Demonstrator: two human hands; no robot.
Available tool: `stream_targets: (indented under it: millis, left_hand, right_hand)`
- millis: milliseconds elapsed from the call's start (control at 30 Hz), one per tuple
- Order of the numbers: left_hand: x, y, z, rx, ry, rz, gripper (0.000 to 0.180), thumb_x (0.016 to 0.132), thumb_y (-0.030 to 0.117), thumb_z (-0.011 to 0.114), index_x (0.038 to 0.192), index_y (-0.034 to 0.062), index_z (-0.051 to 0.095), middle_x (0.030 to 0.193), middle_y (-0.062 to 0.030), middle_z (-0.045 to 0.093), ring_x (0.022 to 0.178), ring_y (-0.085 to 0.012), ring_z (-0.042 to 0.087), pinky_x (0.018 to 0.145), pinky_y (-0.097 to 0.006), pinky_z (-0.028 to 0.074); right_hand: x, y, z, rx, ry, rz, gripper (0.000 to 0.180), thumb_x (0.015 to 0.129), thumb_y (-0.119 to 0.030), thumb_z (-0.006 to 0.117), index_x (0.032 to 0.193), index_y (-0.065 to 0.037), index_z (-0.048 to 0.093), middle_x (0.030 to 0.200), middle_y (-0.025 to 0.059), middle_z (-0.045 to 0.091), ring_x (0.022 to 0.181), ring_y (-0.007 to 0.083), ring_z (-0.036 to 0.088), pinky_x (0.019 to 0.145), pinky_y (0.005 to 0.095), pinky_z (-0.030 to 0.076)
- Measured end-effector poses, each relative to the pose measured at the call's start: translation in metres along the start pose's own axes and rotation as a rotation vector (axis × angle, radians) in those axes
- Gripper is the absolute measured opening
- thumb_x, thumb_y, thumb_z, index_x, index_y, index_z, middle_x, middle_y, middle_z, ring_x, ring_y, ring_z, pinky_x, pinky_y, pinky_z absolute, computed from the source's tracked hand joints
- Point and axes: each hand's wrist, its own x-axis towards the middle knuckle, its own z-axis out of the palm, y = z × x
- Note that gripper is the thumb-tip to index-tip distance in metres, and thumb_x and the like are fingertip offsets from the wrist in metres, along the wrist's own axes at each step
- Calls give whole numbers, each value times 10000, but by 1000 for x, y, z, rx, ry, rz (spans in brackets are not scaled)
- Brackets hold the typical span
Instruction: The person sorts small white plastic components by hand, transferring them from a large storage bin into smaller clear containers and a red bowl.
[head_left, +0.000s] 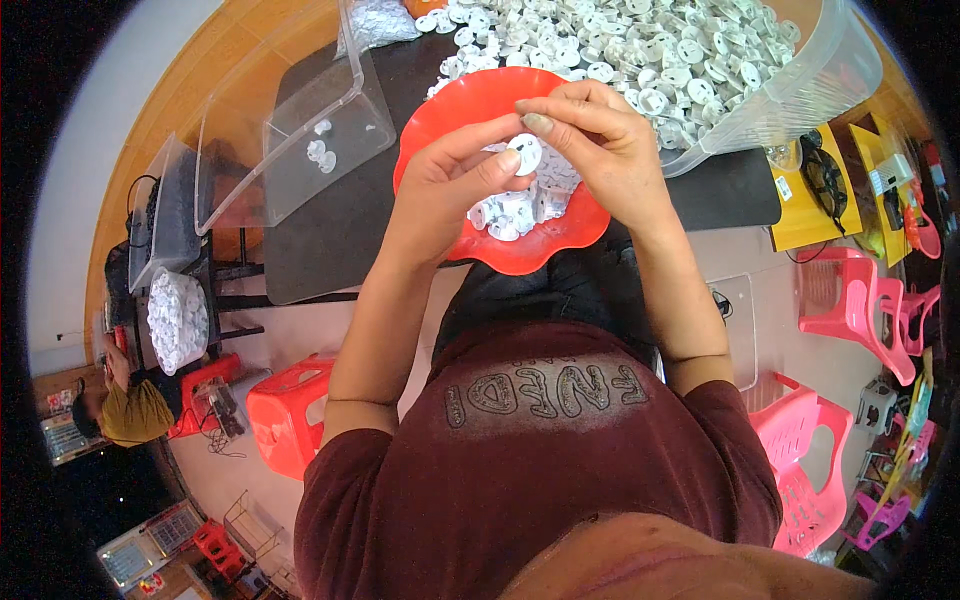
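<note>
My left hand [448, 185] pinches a small round white plastic piece [524, 155] between thumb and forefinger, its flat disc face turned up and a dark slot showing in it. The fingers of my right hand [612, 150] are closed together just above that piece; whatever they may grip is too small to make out. Both hands are over a red bowl with a wavy rim [437, 108]. Inside the bowl lie several similar white pieces [505, 218], partly hidden by my hands.
A clear bin [835, 75] beyond my right hand holds a large heap of white pieces [640, 50]. Another clear tub [290, 120] with a few pieces stands left on the black table [320, 255]. Pink chairs [845, 300] and a red stool [285, 415] flank me; another person [140, 410] is far left.
</note>
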Motion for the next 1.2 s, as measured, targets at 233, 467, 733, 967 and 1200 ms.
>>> stream_targets:
  millis: [233, 467, 733, 967, 1200]
  left_hand:
    - [-5, 4, 9, 196, -1, 88, 378, 884, 35, 632, 1258, 26, 586, 1143, -70, 578, 1000, -160, 612, 858, -290, 527]
    - [-7, -1, 11, 488, 57, 299, 367, 856, 26, 655, 1221, 51, 620, 1151, -77, 581, 990, -152, 598, 845, -284, 532]
    - [-2, -5, 3, 306, 45, 236, 357, 856, 17, 661, 1210, 35, 619, 1165, -73, 601, 1027, -167, 606, 911, -344, 516]
    - [-2, -6, 12, -303, 104, 129, 370, 858, 4, 660, 1218, -10, 574, 1158, -117, 618, 1056, -194, 602, 932, -342, 504]
    - [-4, -8, 19, -287, 108, 210, 392, 835, -52, 661, 1215, -12, 572, 1156, -119, 615, 1039, -206, 604, 916, -333, 508]
  right_hand:
    - [0, -3, -1, 81, 106, 184, 141, 822, -110, 719, 938, -31, 732, 861, 61, 660, 795, 134, 625, 698, 248, 492]
    - [0, -6, -7, 64, 13, 43, 146, 799, -113, 739, 913, -21, 731, 841, 67, 688, 718, 103, 623, 640, 237, 491]
    - [-4, -9, -5, 246, 26, 289, 121, 831, -102, 719, 902, -4, 725, 818, 34, 664, 632, 62, 591, 542, 204, 459]
    - [-13, -15, 10, 297, 120, 92, 66, 818, -40, 715, 867, 2, 703, 858, 54, 650, 639, 92, 607, 547, 208, 475]
    - [-16, -12, 13, 75, 193, -103, 91, 775, -20, 723, 861, -6, 699, 840, 91, 653, 730, 171, 635, 632, 268, 515]
